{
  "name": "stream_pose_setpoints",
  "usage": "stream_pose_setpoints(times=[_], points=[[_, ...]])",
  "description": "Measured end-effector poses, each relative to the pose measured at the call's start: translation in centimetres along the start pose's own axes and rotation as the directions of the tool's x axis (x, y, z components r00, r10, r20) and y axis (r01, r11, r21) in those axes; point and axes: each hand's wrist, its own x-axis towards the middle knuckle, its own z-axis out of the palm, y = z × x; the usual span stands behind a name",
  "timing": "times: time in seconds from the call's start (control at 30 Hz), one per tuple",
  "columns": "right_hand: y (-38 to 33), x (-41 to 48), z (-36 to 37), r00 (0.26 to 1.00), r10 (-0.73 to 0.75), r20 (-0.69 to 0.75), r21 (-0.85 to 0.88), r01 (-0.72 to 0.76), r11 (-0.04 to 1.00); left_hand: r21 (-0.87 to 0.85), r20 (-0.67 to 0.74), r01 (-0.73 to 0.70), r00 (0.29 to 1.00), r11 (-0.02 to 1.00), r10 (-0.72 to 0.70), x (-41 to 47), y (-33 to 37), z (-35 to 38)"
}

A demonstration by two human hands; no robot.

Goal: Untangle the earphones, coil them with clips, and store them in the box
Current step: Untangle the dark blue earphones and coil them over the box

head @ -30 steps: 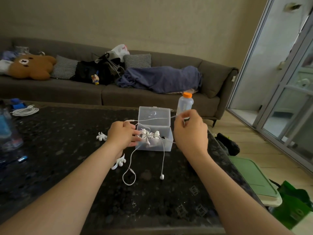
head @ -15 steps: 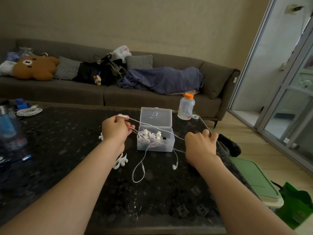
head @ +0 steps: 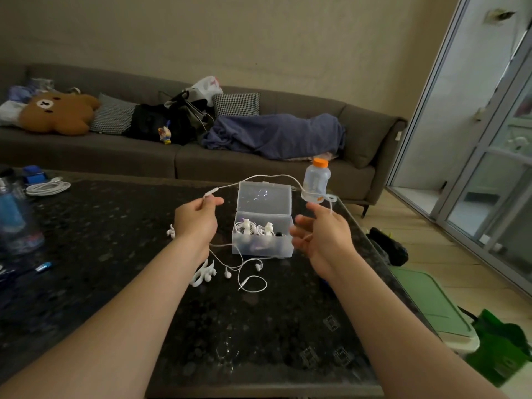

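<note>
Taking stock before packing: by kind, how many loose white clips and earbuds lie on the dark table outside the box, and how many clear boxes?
Loose white plastic clips: 2
White earbuds on the white earphone cable pinched by the left hand: 2
Clear plastic box, lid open: 1
Total: 5

A plain beige wall (head: 259, 38) backs a long dark grey fabric sofa (head: 86, 156) strewn with a brown bear-shaped plush cushion (head: 57, 112), black-and-white houndstooth cushions (head: 236, 104), a heap of black bags (head: 155, 122) and a rumpled blue-grey blanket (head: 273, 136). In front of it stands a dark speckled stone-topped table (head: 100, 226). To the right, pale wood-plank floor (head: 431, 234) runs to tall glass sliding doors in grey metal frames (head: 489, 139) — the only daylight, dim and soft — with a green-lidded white bin (head: 426, 300) beside the table.
</note>
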Motion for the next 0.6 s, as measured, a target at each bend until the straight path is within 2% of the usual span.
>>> stream_pose_setpoints(times=[0.03, 0.07, 0.1, 0.13, 0.17, 0.2, 0.23, 0.27, 0.3, 0.37, 0.47, 0.53, 0.6], points=[[0.1, 0.1, -0.1, 0.998, -0.015, 0.053, -0.131, 0.022, 0.991, 0.025, 0.003, -0.027, 1.0, 0.999, 0.027, 0.1, -0.1, 0.0], [0.3, 0.4, -0.4, 0.991, -0.046, 0.122, -0.33, 0.084, 0.94, 0.063, 0.003, -0.064, 0.998, 0.996, 0.064, 0.2, -0.2, 0.1], [0.9, 1.1, -0.8, 0.974, -0.084, 0.209, -0.566, 0.19, 0.802, 0.109, -0.002, -0.11, 0.994, 0.988, 0.111, 0.4, -0.3, 0.0], [1.5, 1.6, -1.3, 0.947, -0.095, 0.308, -0.772, 0.307, 0.557, 0.154, -0.011, -0.152, 0.988, 0.976, 0.155, 0.5, -0.4, -0.1], [2.2, 2.2, -1.8, 0.923, -0.053, 0.38, -0.885, 0.38, 0.27, 0.196, -0.023, -0.18, 0.982, 0.964, 0.189, 0.7, -0.6, -0.2], [2.8, 2.5, -2.2, 0.919, 0.01, 0.395, -0.919, 0.394, 0.015, 0.234, -0.035, -0.201, 0.976, 0.951, 0.215, 0.8, -0.8, -0.3], [3.2, 2.8, -2.5, 0.928, 0.065, 0.368, -0.912, 0.374, -0.168, 0.273, -0.047, -0.221, 0.969, 0.936, 0.242, 1.1, -0.9, -0.4], [3.4, 2.8, -2.7, 0.942, 0.102, 0.319, -0.904, 0.334, -0.265, 0.33, -0.058, -0.236, 0.961, 0.914, 0.269, 1.5, -1.1, -0.6], [3.3, 2.9, -2.9, 0.956, 0.114, 0.269, -0.908, 0.291, -0.3, 0.401, -0.066, -0.243, 0.954, 0.883, 0.292, 1.7, -1.3, -0.7], [2.8, 3.4, -3.5, 0.978, 0.05, 0.203, -0.946, 0.21, -0.246, 0.551, -0.069, -0.238, 0.942, 0.8, 0.328, 2.0, -1.5, -0.9], [1.4, 3.9, -4.4, 0.984, -0.17, 0.049, -0.998, 0.056, 0.038, 0.708, -0.032, -0.222, 0.938, 0.671, 0.344, 2.0, -1.9, -1.4], [0.9, 3.6, -4.7, 0.962, -0.267, -0.062, -0.991, -0.027, 0.134, 0.757, -0.01, -0.203, 0.947, 0.621, 0.322, 1.9, -2.0, -1.5], [0.9, 3.4, -4.8, 0.952, -0.27, -0.14, -0.972, -0.081, 0.219, 0.777, -0.016, -0.173, 0.956, 0.605, 0.293, 2.0, -2.1, -1.4]])
